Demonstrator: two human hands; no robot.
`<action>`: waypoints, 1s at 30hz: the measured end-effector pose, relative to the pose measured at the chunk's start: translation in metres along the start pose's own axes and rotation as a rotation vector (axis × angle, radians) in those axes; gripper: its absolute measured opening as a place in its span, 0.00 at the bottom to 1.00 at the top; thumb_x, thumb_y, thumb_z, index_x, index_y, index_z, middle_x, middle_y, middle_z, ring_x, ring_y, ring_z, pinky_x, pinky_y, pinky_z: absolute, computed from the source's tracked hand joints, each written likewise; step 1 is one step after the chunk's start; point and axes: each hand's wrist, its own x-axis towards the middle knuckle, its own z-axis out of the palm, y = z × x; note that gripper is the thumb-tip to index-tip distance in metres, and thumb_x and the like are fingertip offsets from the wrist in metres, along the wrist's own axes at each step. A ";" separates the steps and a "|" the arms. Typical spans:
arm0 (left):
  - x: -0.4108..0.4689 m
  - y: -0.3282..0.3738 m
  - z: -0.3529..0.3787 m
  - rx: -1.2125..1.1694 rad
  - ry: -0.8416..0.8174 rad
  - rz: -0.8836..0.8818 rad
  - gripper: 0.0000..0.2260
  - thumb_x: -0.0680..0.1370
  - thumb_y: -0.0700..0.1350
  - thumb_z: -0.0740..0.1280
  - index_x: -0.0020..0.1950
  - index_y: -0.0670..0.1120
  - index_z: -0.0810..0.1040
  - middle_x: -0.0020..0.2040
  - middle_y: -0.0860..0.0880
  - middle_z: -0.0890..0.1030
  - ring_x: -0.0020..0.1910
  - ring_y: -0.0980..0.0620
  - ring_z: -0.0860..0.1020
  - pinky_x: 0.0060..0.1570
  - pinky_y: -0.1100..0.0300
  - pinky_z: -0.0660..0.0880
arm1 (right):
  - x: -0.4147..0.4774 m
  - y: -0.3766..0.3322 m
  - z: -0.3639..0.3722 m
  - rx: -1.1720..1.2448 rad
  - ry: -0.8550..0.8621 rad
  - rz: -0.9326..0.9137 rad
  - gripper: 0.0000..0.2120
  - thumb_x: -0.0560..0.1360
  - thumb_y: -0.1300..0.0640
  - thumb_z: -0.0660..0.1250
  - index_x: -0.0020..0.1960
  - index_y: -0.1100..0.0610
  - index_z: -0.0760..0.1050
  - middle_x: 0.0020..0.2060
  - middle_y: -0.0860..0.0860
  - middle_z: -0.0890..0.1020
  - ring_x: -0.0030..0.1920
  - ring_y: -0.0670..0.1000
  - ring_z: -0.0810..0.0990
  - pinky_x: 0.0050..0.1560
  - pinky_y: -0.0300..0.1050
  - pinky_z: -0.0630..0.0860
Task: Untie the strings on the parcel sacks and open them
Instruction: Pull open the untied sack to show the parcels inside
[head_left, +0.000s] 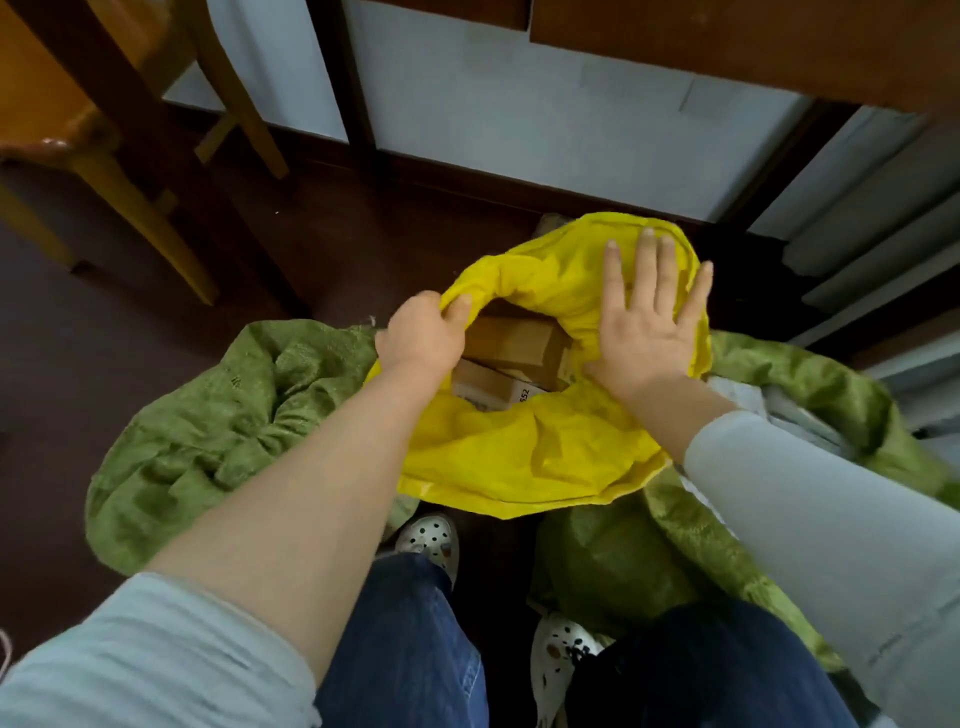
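Yellow sack (545, 457): thin, bright yellow sheeting, creased and slightly glossy; its mouth stood open in a rough oval with the rim folded outward.
Cardboard boxes (514, 338): plain brown, flat-sided and rectangular, stacked inside the open mouth; the lower one carried a white label with printed digits.
Green sacks: coarse, woven-looking cloth, heavily crumpled; one heap (218, 431) lay left of the yellow sack, another (649, 561) spread under and to the right of it.
Floor (104, 338): dark brown, smooth boards.
Chair (67, 130): glossy orange-tan wood with rounded edges, at the upper left.
Clogs (428, 538): white, moulded, dotted with dark round holes, below blue jeans (405, 649).
Sack position: on the floor just ahead of the feet, between the two green heaps and between the two arms.
Left hand (423, 335): at the left edge of the mouth, fingers curled over the rim and pinching the yellow fabric.
Right hand (649, 332): lay flat on the far right side of the rim, fingers straight and spread, palm pressing the fabric.
Hands together: apart, on opposite sides of the opening, the boxes showing between them.
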 end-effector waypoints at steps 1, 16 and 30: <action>0.001 -0.002 -0.004 -0.057 -0.016 -0.027 0.22 0.76 0.62 0.60 0.37 0.43 0.73 0.39 0.44 0.77 0.45 0.41 0.76 0.51 0.49 0.71 | -0.003 0.005 0.005 0.021 -0.050 0.062 0.56 0.67 0.53 0.73 0.74 0.53 0.31 0.75 0.59 0.36 0.75 0.61 0.37 0.66 0.69 0.34; 0.011 -0.039 -0.050 -0.933 0.131 -0.764 0.35 0.71 0.64 0.66 0.72 0.47 0.62 0.66 0.43 0.71 0.61 0.39 0.73 0.61 0.42 0.72 | -0.005 0.061 0.012 0.667 -0.172 0.219 0.28 0.72 0.65 0.64 0.70 0.51 0.67 0.71 0.56 0.60 0.70 0.59 0.58 0.71 0.49 0.56; -0.057 -0.007 -0.006 -0.312 0.181 -0.806 0.40 0.67 0.67 0.68 0.68 0.40 0.65 0.68 0.40 0.64 0.68 0.41 0.62 0.66 0.50 0.60 | -0.052 0.014 0.000 1.381 -0.530 1.064 0.19 0.74 0.59 0.69 0.61 0.61 0.66 0.45 0.60 0.77 0.40 0.57 0.79 0.38 0.52 0.80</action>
